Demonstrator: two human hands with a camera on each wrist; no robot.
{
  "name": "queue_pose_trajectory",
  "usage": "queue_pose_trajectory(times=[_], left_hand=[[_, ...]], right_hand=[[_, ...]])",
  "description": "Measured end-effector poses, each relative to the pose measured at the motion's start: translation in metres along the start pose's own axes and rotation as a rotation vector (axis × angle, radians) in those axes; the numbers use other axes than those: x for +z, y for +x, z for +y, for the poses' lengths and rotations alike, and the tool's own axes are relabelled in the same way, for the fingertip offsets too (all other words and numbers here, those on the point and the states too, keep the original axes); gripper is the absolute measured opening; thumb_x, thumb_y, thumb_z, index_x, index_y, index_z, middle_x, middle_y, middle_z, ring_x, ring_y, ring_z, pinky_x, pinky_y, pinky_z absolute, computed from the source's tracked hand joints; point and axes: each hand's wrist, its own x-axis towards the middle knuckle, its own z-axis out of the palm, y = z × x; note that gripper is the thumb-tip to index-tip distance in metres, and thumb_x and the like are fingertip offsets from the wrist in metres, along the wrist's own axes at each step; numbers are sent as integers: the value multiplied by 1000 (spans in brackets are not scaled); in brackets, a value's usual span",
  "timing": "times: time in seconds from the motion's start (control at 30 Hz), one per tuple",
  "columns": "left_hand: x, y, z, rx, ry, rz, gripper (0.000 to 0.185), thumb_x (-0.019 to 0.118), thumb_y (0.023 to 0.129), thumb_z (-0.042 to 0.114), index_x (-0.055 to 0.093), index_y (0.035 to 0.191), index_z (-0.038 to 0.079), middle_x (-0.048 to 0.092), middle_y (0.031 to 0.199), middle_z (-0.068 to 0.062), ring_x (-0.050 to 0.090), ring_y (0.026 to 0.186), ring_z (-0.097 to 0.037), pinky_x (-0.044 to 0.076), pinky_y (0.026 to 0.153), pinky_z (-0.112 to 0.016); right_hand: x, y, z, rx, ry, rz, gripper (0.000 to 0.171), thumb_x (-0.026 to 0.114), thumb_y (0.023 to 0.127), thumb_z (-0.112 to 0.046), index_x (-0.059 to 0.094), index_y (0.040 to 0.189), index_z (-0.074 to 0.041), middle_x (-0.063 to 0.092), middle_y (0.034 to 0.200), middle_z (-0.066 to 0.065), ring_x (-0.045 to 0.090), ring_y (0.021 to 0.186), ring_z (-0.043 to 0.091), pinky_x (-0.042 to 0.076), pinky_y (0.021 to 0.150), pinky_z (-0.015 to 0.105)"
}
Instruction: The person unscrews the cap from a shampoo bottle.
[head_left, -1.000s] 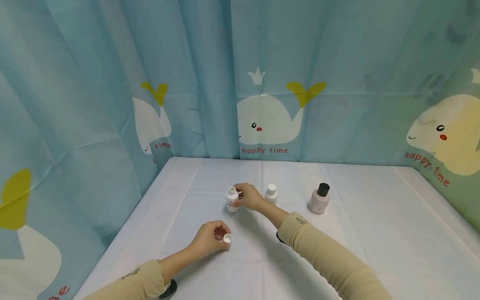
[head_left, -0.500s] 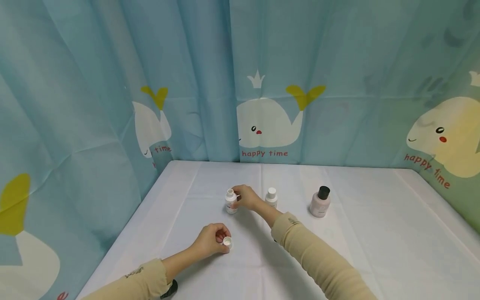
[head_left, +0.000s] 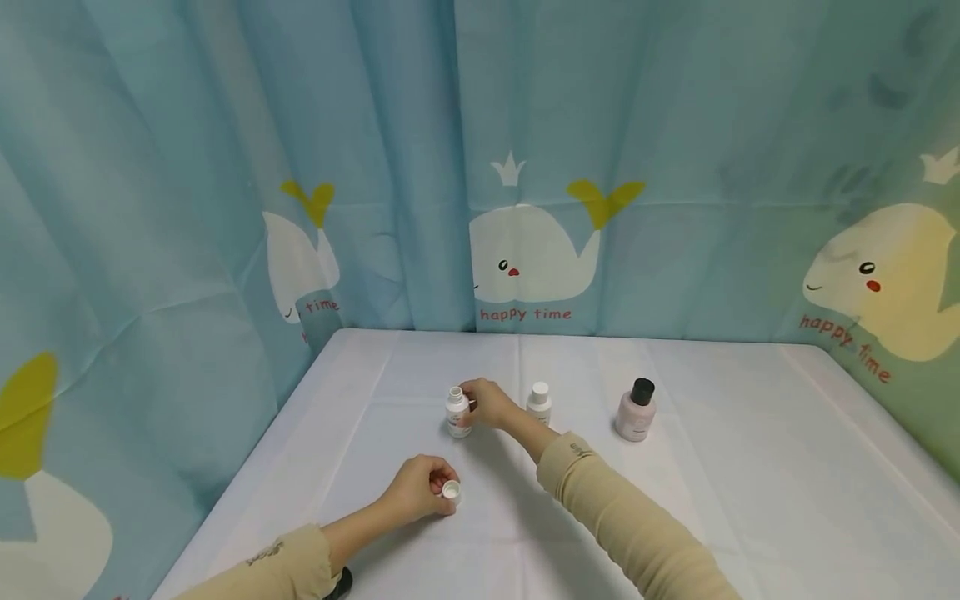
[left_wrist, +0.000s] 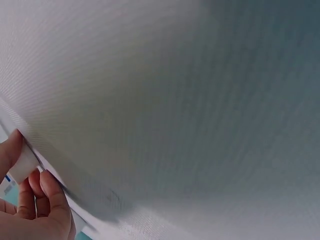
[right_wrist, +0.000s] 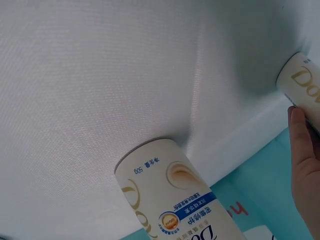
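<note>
Right hand (head_left: 489,403) grasps the uncapped small white bottle (head_left: 457,412), upright left of the capped white bottle (head_left: 538,402). Left hand (head_left: 416,490) pinches its white cap (head_left: 450,490), nearer the person. Bottle judged light, smooth plastic, easily tipped; best gripped round the body.

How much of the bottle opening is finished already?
One is done: the left bottle stands with no cap, and the left hand holds its small white cap down by the table. Right now the right hand holds that open bottle upright. The white-capped bottle and the pink bottle with the black cap are both closed, so those two may be left.
</note>
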Motion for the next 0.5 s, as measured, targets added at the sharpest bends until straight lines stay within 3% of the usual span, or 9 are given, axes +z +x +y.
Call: queue_pose_trajectory(times=[0.5], left_hand=[[-1, 0, 1, 6, 11, -38, 27, 79, 60, -8, 65, 82, -1, 56, 71, 0, 47, 65, -9, 39, 55, -15]], right_hand=[[1, 0, 0, 63, 15, 0, 48, 73, 76, 7, 57, 120, 6, 63, 117, 22, 63, 104, 34, 54, 88, 37]])
